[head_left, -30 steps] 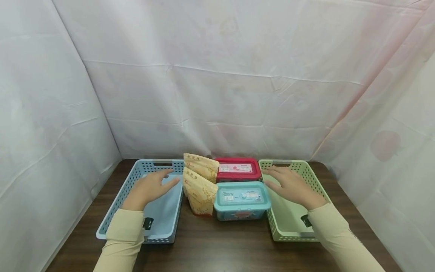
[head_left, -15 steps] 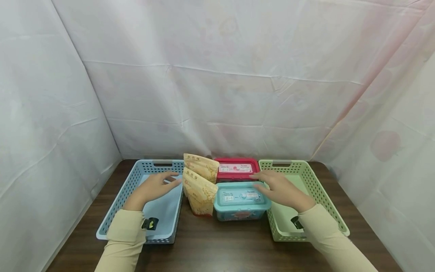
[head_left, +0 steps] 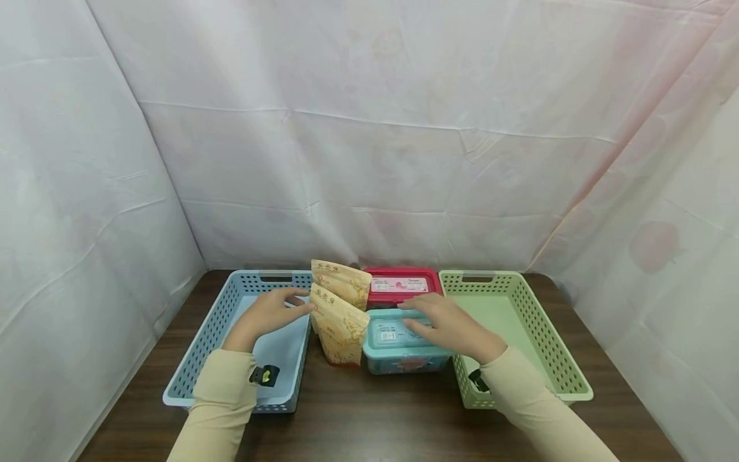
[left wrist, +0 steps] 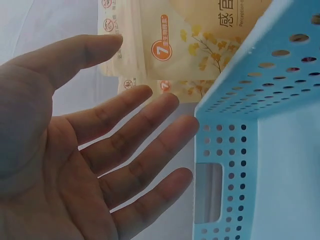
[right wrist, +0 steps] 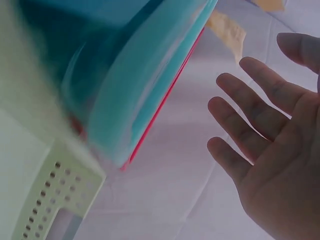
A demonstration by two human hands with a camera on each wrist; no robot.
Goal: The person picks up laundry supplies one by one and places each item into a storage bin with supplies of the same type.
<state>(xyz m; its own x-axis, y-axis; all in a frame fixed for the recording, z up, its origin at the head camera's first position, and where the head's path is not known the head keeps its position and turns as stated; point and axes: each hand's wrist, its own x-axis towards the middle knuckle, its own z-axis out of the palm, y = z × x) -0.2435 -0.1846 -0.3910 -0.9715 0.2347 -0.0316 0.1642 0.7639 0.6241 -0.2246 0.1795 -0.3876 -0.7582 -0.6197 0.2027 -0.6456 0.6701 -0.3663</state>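
Two yellow stand-up pouches (head_left: 342,330) stand one behind the other, left of the table's middle. My left hand (head_left: 271,316) hovers over the blue basket with fingers spread, its thumb tip right at the front pouch's upper left corner. In the left wrist view that hand (left wrist: 115,145) has its palm bare and the pouches (left wrist: 185,40) beyond the fingertips. My right hand (head_left: 453,324) is above the teal lidded box (head_left: 404,359), fingers extended leftward over its lid. The right wrist view shows the hand (right wrist: 270,115) holding nothing, with the teal box (right wrist: 135,85) beside it.
A blue perforated basket (head_left: 199,346) stands at left and a green one (head_left: 554,343) at right. Behind the teal box sits a red lidded box (head_left: 404,273). A white cloth (head_left: 369,128) hangs around the dark wooden table (head_left: 375,417).
My right hand has moved left from over the green basket to over the teal box. My left hand has shifted slightly right, up to the front pouch. Pouches and boxes stay put.
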